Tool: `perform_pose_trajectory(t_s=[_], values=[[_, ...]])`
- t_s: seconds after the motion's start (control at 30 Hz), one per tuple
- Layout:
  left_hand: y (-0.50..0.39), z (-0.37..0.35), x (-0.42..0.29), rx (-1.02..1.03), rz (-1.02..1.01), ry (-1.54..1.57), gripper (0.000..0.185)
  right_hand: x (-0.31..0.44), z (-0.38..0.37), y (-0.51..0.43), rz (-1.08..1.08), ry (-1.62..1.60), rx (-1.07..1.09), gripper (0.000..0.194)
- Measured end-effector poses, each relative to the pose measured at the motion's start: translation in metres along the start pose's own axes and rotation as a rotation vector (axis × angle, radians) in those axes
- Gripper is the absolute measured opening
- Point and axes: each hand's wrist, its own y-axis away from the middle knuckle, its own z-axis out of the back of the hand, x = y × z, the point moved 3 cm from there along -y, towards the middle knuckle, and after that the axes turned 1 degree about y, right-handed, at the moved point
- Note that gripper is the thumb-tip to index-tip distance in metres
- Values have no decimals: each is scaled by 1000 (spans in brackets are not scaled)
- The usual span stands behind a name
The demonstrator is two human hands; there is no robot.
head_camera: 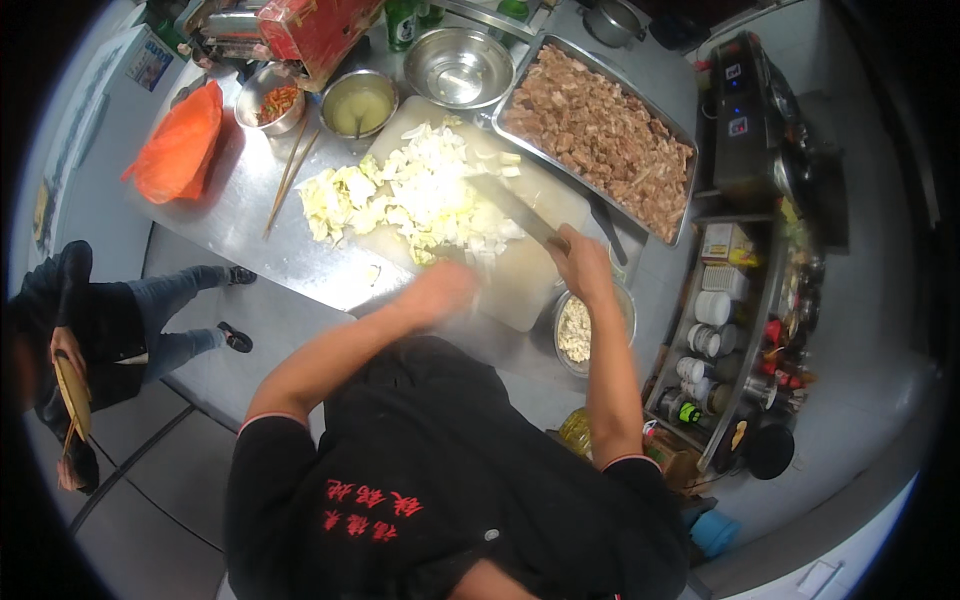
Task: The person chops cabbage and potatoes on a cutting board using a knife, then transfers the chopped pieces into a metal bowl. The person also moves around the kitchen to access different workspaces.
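Observation:
My right hand point(579, 259) grips the handle of a kitchen knife point(517, 210), whose wide blade lies over the cabbage and the board. Chopped cabbage point(427, 180) is heaped on a pale cutting board point(525, 289) and spills off its left side onto the steel table. My left hand point(446, 291) is blurred near the board's front edge, just below the cabbage; its fingers cannot be made out. Under my right forearm stands a metal pot point(628, 311) with pale chopped food in it.
A steel tray of meat pieces point(600, 135) stands behind the board at the right. Along the back are an empty steel bowl point(459, 67), a bowl of yellowish liquid point(360, 105) and a bowl of red peppers point(270, 101). Chopsticks point(289, 180) and an orange plastic bag point(180, 146) lie left. A person point(97, 322) stands beyond.

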Motion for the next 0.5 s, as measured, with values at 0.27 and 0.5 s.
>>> perform_pose_trajectory(t_s=[0.27,0.5], values=[[-51,-48,61,88,-427,-427,34,-10,-97,79,-539,-178,-220,30],[-49,41,73,-89,-218,-105,42,39,-145,43,-473,-63,-133,31]])
